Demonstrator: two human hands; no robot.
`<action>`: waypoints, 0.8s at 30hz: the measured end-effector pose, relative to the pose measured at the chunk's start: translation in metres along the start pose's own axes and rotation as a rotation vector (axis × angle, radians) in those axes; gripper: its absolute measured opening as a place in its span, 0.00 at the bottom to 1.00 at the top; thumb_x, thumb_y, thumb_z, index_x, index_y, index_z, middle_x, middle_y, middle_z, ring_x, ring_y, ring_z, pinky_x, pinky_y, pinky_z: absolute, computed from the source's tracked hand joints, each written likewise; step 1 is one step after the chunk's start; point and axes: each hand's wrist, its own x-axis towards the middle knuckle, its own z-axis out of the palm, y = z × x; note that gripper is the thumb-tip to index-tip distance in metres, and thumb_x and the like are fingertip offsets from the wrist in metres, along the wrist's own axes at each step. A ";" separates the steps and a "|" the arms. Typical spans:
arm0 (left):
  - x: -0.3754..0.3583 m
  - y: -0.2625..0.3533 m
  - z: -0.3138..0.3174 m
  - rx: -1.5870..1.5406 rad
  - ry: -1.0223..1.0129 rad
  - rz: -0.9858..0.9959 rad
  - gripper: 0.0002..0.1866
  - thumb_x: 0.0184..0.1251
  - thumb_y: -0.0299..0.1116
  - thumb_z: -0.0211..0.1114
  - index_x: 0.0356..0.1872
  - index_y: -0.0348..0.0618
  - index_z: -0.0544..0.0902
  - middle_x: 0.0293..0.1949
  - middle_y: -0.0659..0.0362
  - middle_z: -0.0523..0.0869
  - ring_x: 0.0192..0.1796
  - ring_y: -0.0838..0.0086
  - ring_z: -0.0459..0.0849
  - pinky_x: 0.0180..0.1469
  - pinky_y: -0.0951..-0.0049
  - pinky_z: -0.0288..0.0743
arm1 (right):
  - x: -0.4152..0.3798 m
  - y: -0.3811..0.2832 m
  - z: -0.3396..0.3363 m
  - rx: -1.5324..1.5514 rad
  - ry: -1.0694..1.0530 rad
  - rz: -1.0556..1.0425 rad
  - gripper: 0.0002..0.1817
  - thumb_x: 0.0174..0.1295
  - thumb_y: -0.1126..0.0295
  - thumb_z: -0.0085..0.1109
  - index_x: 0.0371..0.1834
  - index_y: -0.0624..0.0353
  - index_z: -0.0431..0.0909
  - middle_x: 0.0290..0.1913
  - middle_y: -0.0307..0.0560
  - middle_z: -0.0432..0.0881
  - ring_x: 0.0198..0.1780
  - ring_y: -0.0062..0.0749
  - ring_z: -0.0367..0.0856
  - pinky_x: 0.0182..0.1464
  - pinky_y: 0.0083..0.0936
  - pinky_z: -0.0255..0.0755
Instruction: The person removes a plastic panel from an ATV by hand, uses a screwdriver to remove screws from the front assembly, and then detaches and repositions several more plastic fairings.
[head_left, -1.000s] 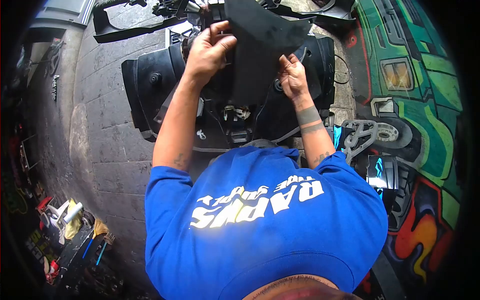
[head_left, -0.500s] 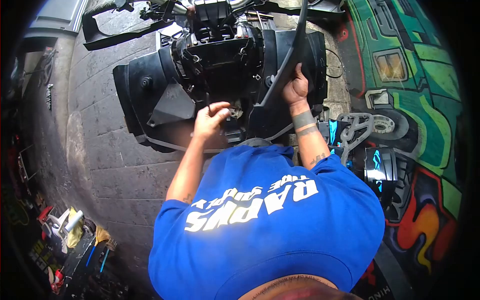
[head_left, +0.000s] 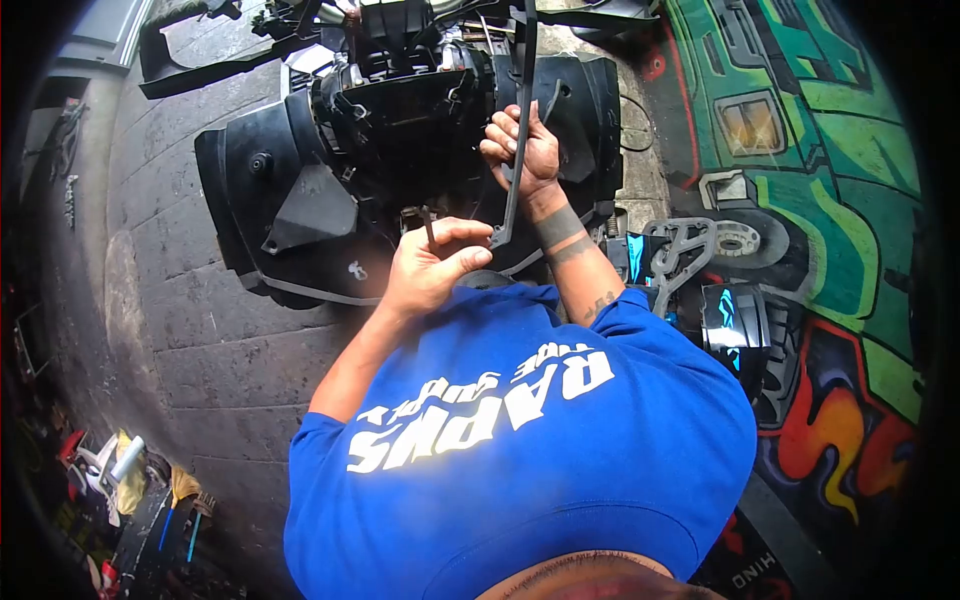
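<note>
My right hand (head_left: 525,155), palm turned up, has its fingers curled round a long black curved strip (head_left: 521,110). The strip's lower end bends beside my left fingertips. My left hand (head_left: 432,262) is closed, thumb towards the fingers, and a thin dark piece (head_left: 430,228) sticks up from between its fingers; what it is cannot be made out. Both hands are above a large black vehicle body panel (head_left: 255,160) with an opening in the middle. A dark grey angular cover (head_left: 315,210) lies on its left part.
Dark wheel parts and a grey bracket (head_left: 685,255) stand right of the panel. A green painted surface (head_left: 850,215) rises at the far right. Brushes (head_left: 182,488) and other items lie at the lower left. A blue shirt (head_left: 560,450) fills the lower middle.
My right hand has moved left and curled its fingers round the strip, which has swung left and nearer upright. My left hand has moved right, to the strip's lower end. The whole view has shifted slightly.
</note>
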 end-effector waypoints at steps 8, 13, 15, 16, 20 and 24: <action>-0.017 -0.014 -0.018 0.366 0.098 -0.098 0.08 0.57 0.26 0.66 0.36 0.35 0.80 0.28 0.65 0.81 0.30 0.85 0.75 0.33 0.82 0.69 | -0.017 0.007 -0.020 -0.639 0.268 -0.178 0.21 0.70 0.55 0.39 0.50 0.64 0.69 0.46 0.46 0.78 0.46 0.28 0.78 0.49 0.24 0.73; -0.033 -0.044 -0.037 0.424 0.277 -0.092 0.07 0.58 0.27 0.65 0.35 0.35 0.80 0.26 0.65 0.80 0.29 0.85 0.75 0.32 0.82 0.70 | -0.036 0.009 -0.034 -0.734 0.435 -0.291 0.14 0.70 0.58 0.43 0.31 0.56 0.66 0.32 0.35 0.71 0.36 0.16 0.71 0.43 0.17 0.69; -0.037 -0.050 -0.046 0.474 0.359 -0.099 0.09 0.57 0.27 0.66 0.37 0.36 0.79 0.29 0.63 0.82 0.33 0.83 0.78 0.38 0.81 0.73 | -0.042 0.009 -0.055 -0.896 0.439 -0.347 0.14 0.70 0.60 0.45 0.28 0.54 0.63 0.30 0.32 0.67 0.33 0.14 0.67 0.40 0.15 0.66; -0.038 -0.054 -0.052 0.460 0.392 -0.112 0.09 0.57 0.27 0.66 0.38 0.36 0.79 0.31 0.63 0.82 0.34 0.82 0.79 0.39 0.80 0.73 | -0.044 0.010 -0.062 -1.056 0.444 -0.407 0.15 0.69 0.61 0.46 0.25 0.52 0.61 0.28 0.30 0.64 0.31 0.12 0.62 0.37 0.13 0.63; -0.034 -0.056 -0.066 0.488 0.441 -0.160 0.17 0.55 0.32 0.68 0.44 0.35 0.79 0.34 0.56 0.84 0.38 0.77 0.81 0.42 0.75 0.75 | -0.052 0.011 -0.065 -0.984 0.474 -0.344 0.16 0.68 0.62 0.48 0.23 0.51 0.59 0.26 0.28 0.62 0.29 0.10 0.57 0.34 0.11 0.58; -0.031 -0.048 -0.061 0.155 0.223 -0.355 0.32 0.54 0.34 0.70 0.59 0.33 0.68 0.44 0.54 0.82 0.42 0.74 0.80 0.45 0.73 0.74 | -0.060 0.018 -0.030 -1.138 0.276 -0.141 0.11 0.68 0.63 0.48 0.40 0.60 0.71 0.35 0.34 0.75 0.35 0.13 0.69 0.41 0.14 0.66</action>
